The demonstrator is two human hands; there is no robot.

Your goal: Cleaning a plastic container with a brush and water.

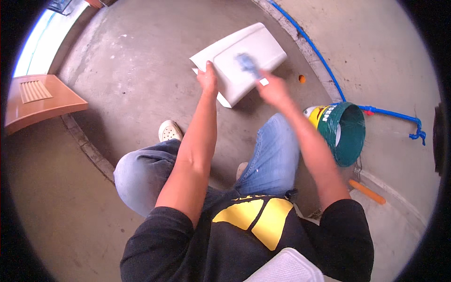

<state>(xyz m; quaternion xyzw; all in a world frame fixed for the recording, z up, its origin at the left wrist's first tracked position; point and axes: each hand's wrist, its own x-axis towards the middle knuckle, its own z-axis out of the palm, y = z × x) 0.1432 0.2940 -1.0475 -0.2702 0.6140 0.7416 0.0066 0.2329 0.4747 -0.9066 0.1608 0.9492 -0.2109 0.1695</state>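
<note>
A white, hollow, smooth-sided piece (265,42), perhaps a ceramic sink pedestal, lies tilted above the concrete floor in front of me. My left hand (208,79) grips its near left edge, with the thumb up along the rim. In my right hand (275,90) is a brush (247,63) with a bluish head, smeared by motion, its head against or just over the white upper face. The fingers of that hand curl round the handle and are partly blurred. Whether the piece rests wholly on the floor is hidden.
To the right stands a green bucket (342,136), tipped toward me in view. A blue pipe (307,42) runs along the wall to a blue faucet (417,135). An orange pipe (368,191) and an orange-rimmed hole (302,79) are nearby. A brown door (61,98) is at left.
</note>
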